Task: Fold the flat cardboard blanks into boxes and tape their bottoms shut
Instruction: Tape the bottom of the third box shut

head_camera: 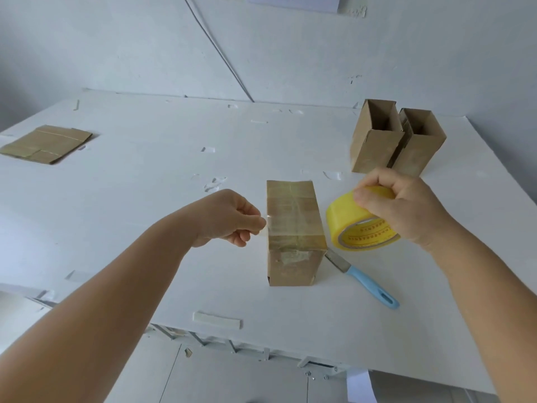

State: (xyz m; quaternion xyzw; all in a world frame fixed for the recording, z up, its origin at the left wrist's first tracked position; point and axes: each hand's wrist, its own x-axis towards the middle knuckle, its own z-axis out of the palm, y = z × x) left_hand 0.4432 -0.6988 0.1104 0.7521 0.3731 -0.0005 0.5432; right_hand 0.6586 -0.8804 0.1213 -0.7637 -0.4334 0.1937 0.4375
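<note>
Both forearms reach forward: left hand [232,218] pinches clear tape at the taped box [293,228] mid-tabletop [145,199], fingers curled. Right hand [406,205] grips the yellow tape roll [360,225] beside the box, above a blue-handled knife [366,279].

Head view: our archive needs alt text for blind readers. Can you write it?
Left hand pinches clear tape stretched over an upturned cardboard box from a yellow tape roll gripped by the right hand. On the white table: a blue-handled knife, two open boxes, flat blanks.
</note>
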